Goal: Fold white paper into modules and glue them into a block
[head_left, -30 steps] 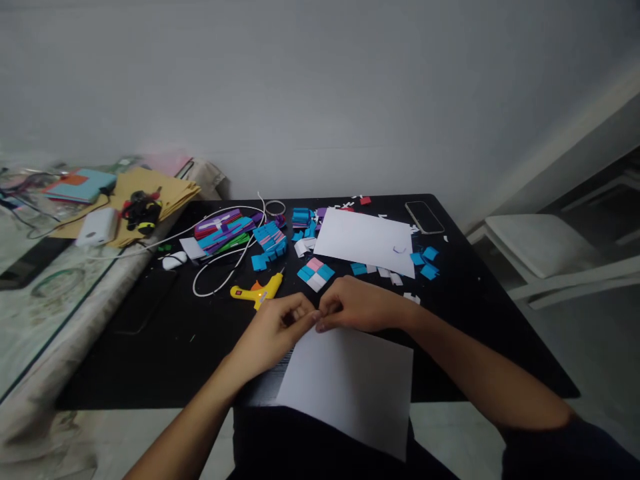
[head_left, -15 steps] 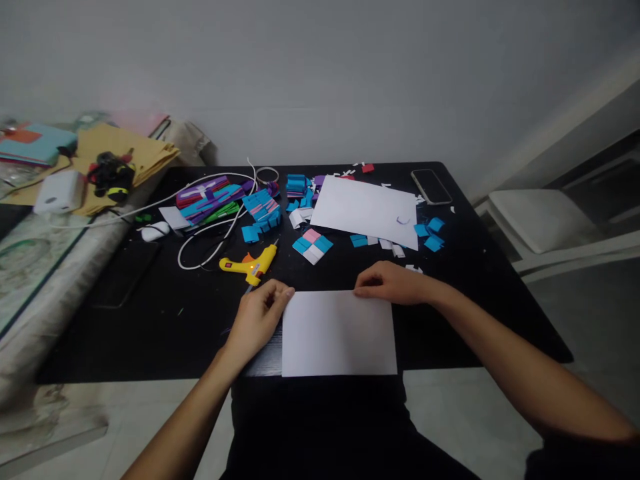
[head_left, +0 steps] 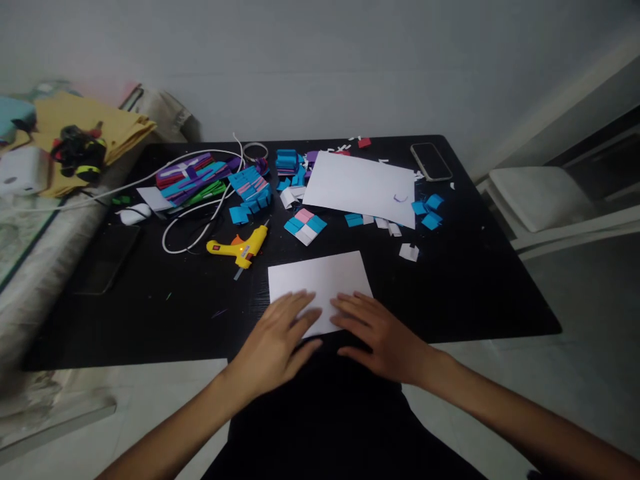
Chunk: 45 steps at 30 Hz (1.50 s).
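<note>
A white paper sheet [head_left: 320,277] lies slightly turned at the front edge of the black table [head_left: 475,293]. Over its lower left part is my left hand [head_left: 275,340], fingers spread. My right hand [head_left: 383,337] covers its lower right part, fingers also apart. Neither hand grips anything; whether the fingertips press on the paper I cannot tell. Beyond the sheet are a yellow glue gun [head_left: 240,247] and a woven square [head_left: 305,227] of blue, pink and white paper.
A larger white sheet [head_left: 360,187] lies farther back, with blue folded pieces [head_left: 429,212] and a phone [head_left: 431,162] to its right. Coloured paper strips [head_left: 193,180] and a white cable [head_left: 173,248] are at the left. A chair [head_left: 540,197] stands at the right.
Both hands have left the sheet's top edge, come nearer to me and spread over its lower part. The sheet has turned slightly and shifted away from me. The camera view has moved a little.
</note>
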### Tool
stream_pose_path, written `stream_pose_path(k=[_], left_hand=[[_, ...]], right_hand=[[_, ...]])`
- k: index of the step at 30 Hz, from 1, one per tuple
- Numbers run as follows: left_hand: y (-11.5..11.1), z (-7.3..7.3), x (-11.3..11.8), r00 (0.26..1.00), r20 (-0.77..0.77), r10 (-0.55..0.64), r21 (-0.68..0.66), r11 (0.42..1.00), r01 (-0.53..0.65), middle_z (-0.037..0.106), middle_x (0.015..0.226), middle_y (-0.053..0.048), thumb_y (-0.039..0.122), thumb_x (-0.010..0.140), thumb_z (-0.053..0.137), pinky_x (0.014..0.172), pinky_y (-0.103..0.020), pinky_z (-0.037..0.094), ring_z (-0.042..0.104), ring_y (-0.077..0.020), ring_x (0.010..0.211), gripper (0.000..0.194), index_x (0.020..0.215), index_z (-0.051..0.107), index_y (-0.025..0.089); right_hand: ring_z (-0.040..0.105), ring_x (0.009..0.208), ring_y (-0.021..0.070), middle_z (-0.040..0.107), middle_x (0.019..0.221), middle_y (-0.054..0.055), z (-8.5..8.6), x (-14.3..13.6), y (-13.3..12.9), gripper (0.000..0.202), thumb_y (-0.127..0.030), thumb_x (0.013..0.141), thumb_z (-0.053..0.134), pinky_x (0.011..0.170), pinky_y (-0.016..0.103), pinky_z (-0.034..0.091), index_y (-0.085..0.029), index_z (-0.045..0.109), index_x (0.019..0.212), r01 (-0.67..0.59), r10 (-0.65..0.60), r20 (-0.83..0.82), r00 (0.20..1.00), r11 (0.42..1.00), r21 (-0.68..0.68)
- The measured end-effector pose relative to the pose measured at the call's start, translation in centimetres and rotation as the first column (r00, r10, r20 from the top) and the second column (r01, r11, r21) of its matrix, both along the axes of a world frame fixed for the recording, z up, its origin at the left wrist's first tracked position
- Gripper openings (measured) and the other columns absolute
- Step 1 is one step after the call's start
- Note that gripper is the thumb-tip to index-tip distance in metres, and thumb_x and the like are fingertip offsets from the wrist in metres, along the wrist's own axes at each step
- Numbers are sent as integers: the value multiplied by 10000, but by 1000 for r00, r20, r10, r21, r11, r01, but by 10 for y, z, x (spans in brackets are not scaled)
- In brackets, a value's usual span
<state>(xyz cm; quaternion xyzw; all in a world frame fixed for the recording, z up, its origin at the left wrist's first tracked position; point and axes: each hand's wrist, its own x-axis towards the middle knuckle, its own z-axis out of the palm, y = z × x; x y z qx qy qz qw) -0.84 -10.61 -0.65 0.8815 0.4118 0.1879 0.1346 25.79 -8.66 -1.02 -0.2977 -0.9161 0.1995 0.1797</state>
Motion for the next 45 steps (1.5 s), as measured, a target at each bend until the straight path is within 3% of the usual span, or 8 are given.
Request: stream_pose_path(k=[2,6,9,16,23,29,40,45], left_hand=[[-19,-5,0,998,-21,-54,28,998,55,576,1482,-215,380,986,630,1109,-592,514,553,-353,1383,486,1392,566,120],[-40,2,-7,988,76,-138,130,983,127,768,1173,-114,109,984,585,1043,-462,588,722,-248,1126,267,1241,654,122],[-36,29,-17,964,188,-190,91,980,176,791,1014,-76,38,967,568,833,-310,635,756,-180,909,285,1221,663,125],[15,87,-24,877,418,236,-238,960,-144,802,1002,-26,252,935,725,521,-213,543,756,-170,810,187,1116,768,278],[55,51,-23,859,330,391,-430,873,-232,816,1031,-44,440,936,699,629,-247,561,755,-194,852,242,1063,809,265],[90,16,-18,910,212,357,-350,897,-270,813,1009,-57,371,964,647,708,-290,559,735,-191,802,227,1052,790,219],[103,0,-8,949,81,303,-98,950,-295,708,973,-88,245,997,554,778,-355,537,671,-222,888,237,1087,763,179],[97,-2,-3,959,-14,285,41,958,-284,695,1132,-152,217,1006,530,866,-477,504,616,-308,1029,250,1093,761,179]], right_hand=[[579,1378,332,645,1437,164,-8,-1,-18,371,-324,966,686,1125,580,510,-153,661,1294,29,-27,-33,999,998,55],[735,1131,258,792,1154,96,-6,0,-41,258,-94,964,623,958,447,624,-163,693,1202,58,-31,-202,979,990,126],[776,854,159,812,979,45,21,6,-30,246,-91,968,627,766,283,646,-194,714,1174,10,-35,-346,937,997,-72],[763,871,178,811,988,8,95,6,42,134,-332,886,784,689,265,593,-290,818,1008,238,-423,-290,858,829,-506],[762,941,222,816,1032,31,66,-1,78,206,-392,867,773,794,335,587,-264,826,1019,285,-469,-135,873,714,-640],[760,947,214,821,1023,29,34,-11,117,147,-245,874,738,879,360,570,-236,827,991,373,-424,-19,906,816,-441],[704,949,245,763,982,69,9,-16,130,145,-156,898,702,894,420,557,-216,817,964,369,-380,-4,925,900,-233],[590,1175,324,654,1196,147,4,-17,124,135,-163,910,690,1029,516,506,-176,806,977,374,-378,-33,925,924,-79]])
